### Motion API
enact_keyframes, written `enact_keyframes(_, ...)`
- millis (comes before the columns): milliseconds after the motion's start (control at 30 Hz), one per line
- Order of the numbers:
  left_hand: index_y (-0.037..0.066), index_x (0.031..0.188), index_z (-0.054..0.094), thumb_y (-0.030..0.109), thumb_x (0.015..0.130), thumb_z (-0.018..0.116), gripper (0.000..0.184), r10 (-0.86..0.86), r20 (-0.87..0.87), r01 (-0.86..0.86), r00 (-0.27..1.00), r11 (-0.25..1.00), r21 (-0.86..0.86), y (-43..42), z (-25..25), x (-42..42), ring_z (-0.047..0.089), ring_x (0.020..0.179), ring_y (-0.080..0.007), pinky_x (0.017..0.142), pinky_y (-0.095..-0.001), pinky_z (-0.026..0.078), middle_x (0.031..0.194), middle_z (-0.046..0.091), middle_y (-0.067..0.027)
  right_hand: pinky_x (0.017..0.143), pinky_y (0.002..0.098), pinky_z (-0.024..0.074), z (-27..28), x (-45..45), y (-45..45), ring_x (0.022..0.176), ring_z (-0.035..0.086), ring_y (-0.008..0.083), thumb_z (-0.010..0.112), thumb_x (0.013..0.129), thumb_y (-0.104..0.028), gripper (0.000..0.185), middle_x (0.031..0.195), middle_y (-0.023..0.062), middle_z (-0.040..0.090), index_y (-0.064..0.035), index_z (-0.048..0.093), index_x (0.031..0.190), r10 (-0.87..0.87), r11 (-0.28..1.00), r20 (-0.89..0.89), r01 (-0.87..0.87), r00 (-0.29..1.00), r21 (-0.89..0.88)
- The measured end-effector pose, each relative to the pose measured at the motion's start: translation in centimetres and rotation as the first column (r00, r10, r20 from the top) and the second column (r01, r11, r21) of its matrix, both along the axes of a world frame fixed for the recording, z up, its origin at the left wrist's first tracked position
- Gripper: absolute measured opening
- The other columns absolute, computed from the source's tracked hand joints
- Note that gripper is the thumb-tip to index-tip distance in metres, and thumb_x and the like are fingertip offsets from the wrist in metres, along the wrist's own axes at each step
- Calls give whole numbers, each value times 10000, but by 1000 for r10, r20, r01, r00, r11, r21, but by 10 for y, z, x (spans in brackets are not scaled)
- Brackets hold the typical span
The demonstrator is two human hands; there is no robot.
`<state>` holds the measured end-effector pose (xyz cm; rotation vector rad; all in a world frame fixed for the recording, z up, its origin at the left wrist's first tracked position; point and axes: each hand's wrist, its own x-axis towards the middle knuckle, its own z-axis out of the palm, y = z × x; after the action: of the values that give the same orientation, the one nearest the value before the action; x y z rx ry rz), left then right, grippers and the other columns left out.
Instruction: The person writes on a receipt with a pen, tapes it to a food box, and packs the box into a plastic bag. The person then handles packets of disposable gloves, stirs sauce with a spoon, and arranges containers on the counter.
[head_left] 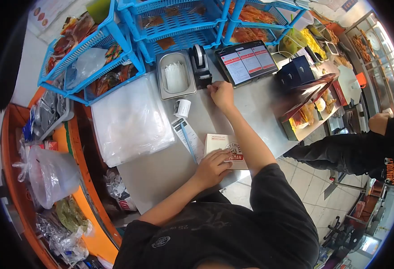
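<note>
My left hand [212, 169] lies with its fingers stretched across a small cardboard food box [214, 143] with a printed lid, near the counter's front edge. Farther up, my right hand [222, 95] has its fingers curled together at the front end of a black tape dispenser [200, 67]. Whatever those fingertips pinch is too small to make out. Left of the box is a paper slip [184, 134] with a blue strip or pen across it. A small white paper roll [182, 108] stands just beyond the slip.
A metal tub [160, 85] holds white items beside a tablet [246, 62]. Clear plastic bags [129, 121] lie stacked on the left. Blue racks [179, 29] line the back. An open food box [291, 131] sits at right, near another person [340, 150].
</note>
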<state>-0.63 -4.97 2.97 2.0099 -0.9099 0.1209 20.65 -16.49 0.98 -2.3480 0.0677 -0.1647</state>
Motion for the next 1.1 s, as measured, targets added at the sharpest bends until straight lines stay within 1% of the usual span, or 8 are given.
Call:
enact_keyframes(100, 30, 828, 615, 105, 672, 701, 193, 25, 1, -25, 1000, 998, 49, -4, 7, -2, 525, 1140, -272, 994, -417, 408, 1084, 595, -110, 684, 356, 502, 15, -23, -23, 713, 649, 310, 655, 798, -124, 144, 740, 183, 652, 19, 675, 809, 130, 988, -7, -129, 991, 86)
enact_keyframes(233, 20, 798, 592, 101, 679, 684, 171, -42, 47, 33, 998, 981, 191, -12, 18, 1, 498, 1170, -297, 990, -435, 404, 1121, 580, -132, 680, 319, 516, 30, -77, -83, 709, 645, 222, 609, 838, -65, 144, 814, 117, 672, 6, 668, 949, -15, 898, 256, -99, 967, 428)
enact_keyframes(400, 8, 796, 577, 88, 703, 645, 140, -148, 33, 146, 988, 988, 56, -20, 7, 22, 476, 1173, -315, 1009, -442, 381, 1133, 554, -149, 590, 229, 466, 72, -164, -122, 636, 562, 107, 539, 848, 38, 563, 738, 71, 605, -54, 384, 1381, -159, 782, -155, 221, 975, 583)
enact_keyframes(433, 5, 835, 575, 85, 707, 644, 167, -144, 15, 142, 990, 986, 90, -23, 8, 24, 464, 1184, -316, 1006, -443, 380, 1132, 549, -139, 552, 225, 443, 57, -172, -127, 604, 547, 100, 513, 837, 58, 749, 681, 42, 575, -102, 155, 1474, -152, 735, -148, 211, 977, 644)
enact_keyframes(600, 11, 864, 573, 94, 688, 700, 233, -92, 30, 86, 995, 983, 159, -30, 5, 23, 481, 1176, -304, 987, -415, 404, 1149, 549, -134, 554, 277, 432, 16, -94, -143, 566, 541, 132, 498, 775, -2, 703, 637, 101, 560, -57, 247, 1429, -154, 941, 16, 141, 988, 307)
enact_keyframes(767, 23, 869, 582, 94, 689, 698, 225, -82, -30, 85, 996, 985, 147, -29, 8, 25, 479, 1184, -294, 995, -414, 400, 1158, 554, -113, 795, 399, 458, -5, 5, -156, 876, 621, 337, 499, 779, -97, 654, 903, 238, 632, -177, 315, 1401, -83, 988, -174, 103, 981, 111)
enact_keyframes(967, 24, 846, 571, 80, 692, 689, 202, -91, -29, 95, 995, 985, 141, -28, 7, 26, 478, 1189, -294, 998, -416, 400, 1165, 556, -109, 922, 452, 426, 3, 28, -155, 1090, 535, 425, 506, 779, -126, 618, 1092, 292, 590, -171, 353, 1376, -74, 996, -218, 62, 973, -61)
enact_keyframes(1100, 26, 839, 567, 86, 698, 681, 191, -91, -26, 94, 996, 988, 125, -27, 7, 26, 481, 1186, -299, 995, -417, 402, 1170, 554, -110, 807, 417, 464, -9, 30, -159, 866, 602, 371, 496, 778, -110, 625, 896, 230, 628, -144, 345, 1384, -76, 994, -90, 69, 993, -83)
